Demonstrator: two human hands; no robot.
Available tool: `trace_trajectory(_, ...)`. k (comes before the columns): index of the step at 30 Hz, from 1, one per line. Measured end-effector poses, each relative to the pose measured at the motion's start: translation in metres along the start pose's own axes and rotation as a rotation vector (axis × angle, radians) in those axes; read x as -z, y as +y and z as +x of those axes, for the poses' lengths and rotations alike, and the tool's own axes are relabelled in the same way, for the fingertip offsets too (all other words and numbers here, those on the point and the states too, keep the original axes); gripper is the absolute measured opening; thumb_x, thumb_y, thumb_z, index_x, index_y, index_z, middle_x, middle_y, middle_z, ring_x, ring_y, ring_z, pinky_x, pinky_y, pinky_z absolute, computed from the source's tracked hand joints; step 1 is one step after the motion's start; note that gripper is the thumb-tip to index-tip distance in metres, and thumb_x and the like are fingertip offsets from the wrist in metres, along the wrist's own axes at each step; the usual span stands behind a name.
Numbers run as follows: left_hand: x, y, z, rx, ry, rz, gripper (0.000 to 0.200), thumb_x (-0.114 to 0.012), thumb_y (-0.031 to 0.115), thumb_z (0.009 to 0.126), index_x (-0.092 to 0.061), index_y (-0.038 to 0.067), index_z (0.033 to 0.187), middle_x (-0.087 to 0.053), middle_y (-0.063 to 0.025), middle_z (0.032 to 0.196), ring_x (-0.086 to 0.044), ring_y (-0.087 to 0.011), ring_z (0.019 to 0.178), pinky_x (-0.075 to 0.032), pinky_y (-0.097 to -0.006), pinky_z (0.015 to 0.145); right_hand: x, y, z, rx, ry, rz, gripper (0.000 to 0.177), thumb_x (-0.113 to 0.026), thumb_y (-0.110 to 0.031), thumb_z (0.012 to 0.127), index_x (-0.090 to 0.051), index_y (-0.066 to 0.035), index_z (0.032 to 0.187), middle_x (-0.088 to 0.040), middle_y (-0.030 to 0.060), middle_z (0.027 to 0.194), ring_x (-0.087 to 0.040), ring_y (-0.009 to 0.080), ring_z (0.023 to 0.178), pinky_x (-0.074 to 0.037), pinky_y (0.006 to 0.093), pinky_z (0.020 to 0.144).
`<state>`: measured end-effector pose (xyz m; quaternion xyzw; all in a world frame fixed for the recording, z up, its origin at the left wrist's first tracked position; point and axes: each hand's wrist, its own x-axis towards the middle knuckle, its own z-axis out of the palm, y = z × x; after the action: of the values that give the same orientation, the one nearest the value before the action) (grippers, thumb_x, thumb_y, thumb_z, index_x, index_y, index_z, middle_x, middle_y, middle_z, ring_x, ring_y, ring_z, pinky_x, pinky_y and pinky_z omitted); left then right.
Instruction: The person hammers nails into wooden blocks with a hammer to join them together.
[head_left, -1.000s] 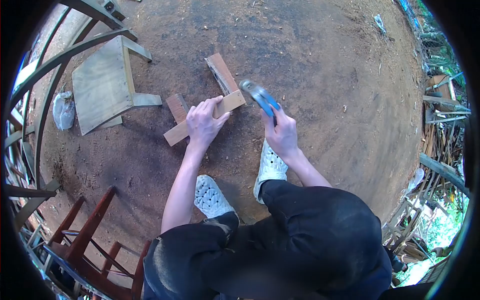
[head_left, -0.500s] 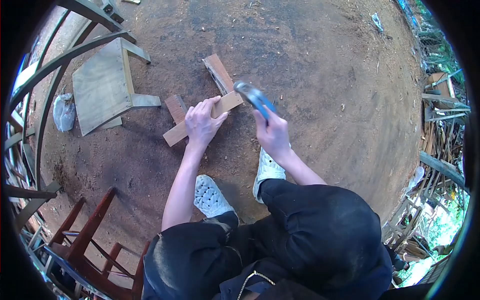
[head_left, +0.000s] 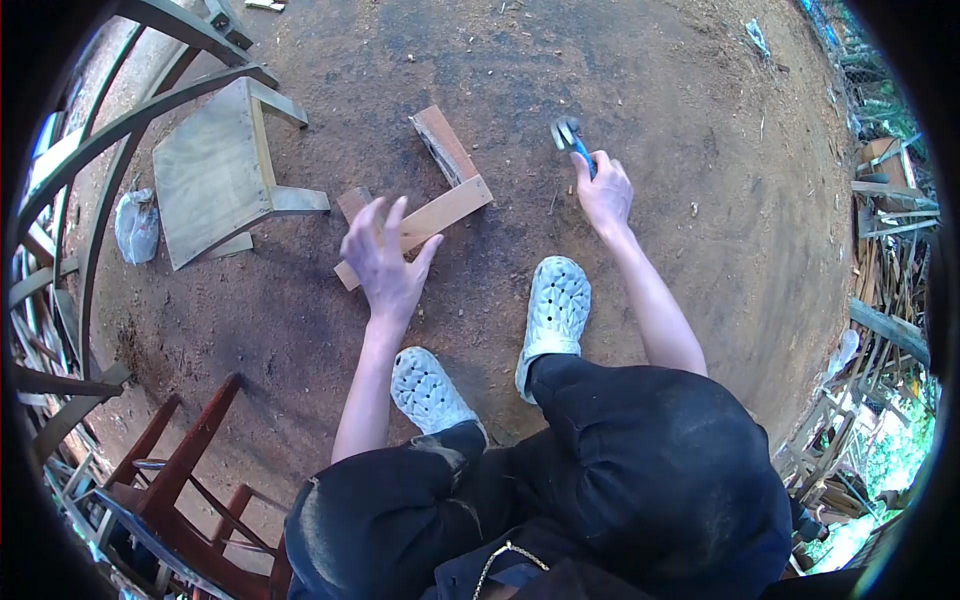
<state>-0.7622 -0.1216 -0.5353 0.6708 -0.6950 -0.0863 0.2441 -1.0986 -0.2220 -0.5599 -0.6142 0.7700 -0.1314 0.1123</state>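
Blue-handled, metal-headed, the hammer [head_left: 579,148] sits gripped in my right hand [head_left: 607,197], upper right of centre, well apart from the wood. And my left hand [head_left: 385,275], left of centre, is unclenched, fingers spread over the pale board [head_left: 450,209]; touching or not, I can't tell! That board lies near the middle, its right end meeting one reddish block [head_left: 455,150], another block [head_left: 352,202] by my fingertips. For clean blows, I reckon: pin it firmly, fingers clear, hammer face square.
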Motion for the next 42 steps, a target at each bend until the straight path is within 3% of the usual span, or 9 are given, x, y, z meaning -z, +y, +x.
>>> trace_trajectory(8, -0.007, -0.013, -0.069, 0.317, 0.258, 0.008, 0.112, -0.096, 0.044, 0.074, -0.032, 0.01, 0.159, -0.037, -0.0196, 0.154, -0.033, -0.0403, 0.147, -0.028, -0.0544, 0.119, -0.014, 0.002, -0.007, 0.339, 0.181, -0.202, 0.025, -0.075, -0.03, 0.095, -0.07, -0.01, 0.11, -0.068, 0.0093, 0.103, -0.062, 0.0294, 0.109, -0.047, 0.0441, 0.092)
trace_trajectory(10, -0.01, -0.015, -0.077, 0.405, 0.258, -0.035, 0.119, -0.098, 0.044, 0.072, -0.027, 0.002, 0.158, -0.039, -0.0207, 0.149, -0.038, -0.0395, 0.14, -0.032, -0.0532, 0.117, -0.005, -0.04, -0.014, 0.465, 0.324, 0.048, 0.026, -0.076, -0.027, 0.095, -0.069, -0.01, 0.113, -0.069, 0.0082, 0.11, -0.062, 0.0298, 0.11, -0.045, 0.0465, 0.095)
trace_trajectory(17, -0.011, 0.007, -0.081, 0.488, 0.297, -0.048, 0.124, -0.1, 0.044, 0.069, -0.025, -0.001, 0.157, -0.04, -0.0219, 0.141, -0.042, -0.0361, 0.128, -0.04, -0.0502, 0.109, -0.02, -0.138, -0.03, 1.18, -0.166, 0.117, 0.063, -0.081, -0.057, 0.083, -0.07, -0.01, 0.124, -0.07, 0.0083, 0.128, -0.049, 0.0214, 0.147, -0.023, 0.0557, 0.128)
trace_trajectory(20, -0.011, 0.008, -0.079, 0.495, 0.344, -0.007, 0.125, -0.099, 0.044, 0.07, -0.023, 0.0, 0.158, -0.04, -0.0245, 0.141, -0.039, -0.0406, 0.132, -0.037, -0.0547, 0.109, -0.042, -0.13, -0.021, 1.259, -0.248, -0.029, 0.06, -0.082, -0.057, 0.082, -0.073, -0.01, 0.118, -0.076, 0.008, 0.112, -0.063, 0.0225, 0.131, -0.024, 0.0569, 0.129)
trace_trajectory(24, -0.007, 0.0, -0.076, 0.53, 0.306, -0.058, 0.119, -0.098, 0.036, 0.074, -0.022, 0.001, 0.159, -0.038, -0.0246, 0.147, -0.042, -0.0394, 0.135, -0.039, -0.0529, 0.112, -0.024, -0.128, -0.037, 1.01, -0.134, 0.101, 0.053, -0.082, -0.054, 0.081, -0.072, -0.006, 0.1, -0.074, 0.012, 0.08, -0.073, 0.0287, 0.082, -0.038, 0.0508, 0.121)
trace_trajectory(30, -0.004, -0.016, -0.068, 0.537, 0.236, -0.17, 0.077, -0.076, 0.011, 0.088, -0.038, 0.005, 0.154, -0.069, -0.0122, 0.132, -0.064, -0.0363, 0.123, -0.048, -0.0491, 0.107, 0.028, -0.164, -0.069, 0.286, -0.343, 0.154, 0.068, -0.073, -0.064, 0.089, -0.061, 0.001, 0.106, -0.073, 0.0229, 0.078, -0.076, 0.0389, 0.077, -0.06, 0.0497, 0.074)
trace_trajectory(34, 0.012, -0.064, -0.047, 0.358, 0.102, -0.318, 0.068, -0.077, 0.006, 0.089, -0.048, 0.006, 0.15, -0.066, -0.0105, 0.142, -0.062, -0.0314, 0.131, -0.047, -0.0439, 0.113, 0.022, -0.181, -0.092, 0.309, -0.464, 0.154, 0.083, -0.061, -0.076, 0.092, -0.053, 0.005, 0.109, -0.072, 0.023, 0.073, -0.076, 0.0399, 0.071, -0.06, 0.0483, 0.063)
trace_trajectory(38, 0.005, -0.09, -0.028, 0.3, 0.096, -0.517, 0.049, -0.076, 0.007, 0.095, -0.059, 0.004, 0.141, -0.063, -0.0129, 0.144, -0.061, -0.0261, 0.133, -0.052, -0.0391, 0.108, -0.003, -0.191, -0.118, 0.328, -0.708, 0.053, 0.095, -0.062, -0.088, 0.081, -0.053, 0.002, 0.11, -0.074, 0.027, 0.085, -0.076, 0.043, 0.08, -0.061, 0.0512, 0.072)
trace_trajectory(42, 0.009, -0.074, -0.031, 0.446, 0.344, -0.504, 0.044, -0.077, 0.014, 0.097, -0.061, 0.004, 0.136, -0.066, -0.0113, 0.125, -0.066, -0.0223, 0.115, -0.056, -0.0342, 0.094, -0.018, -0.198, -0.146, 0.437, -0.829, 0.025, 0.087, -0.066, -0.076, 0.088, -0.05, 0.006, 0.111, -0.073, 0.0301, 0.082, -0.075, 0.0463, 0.08, -0.061, 0.0528, 0.068)
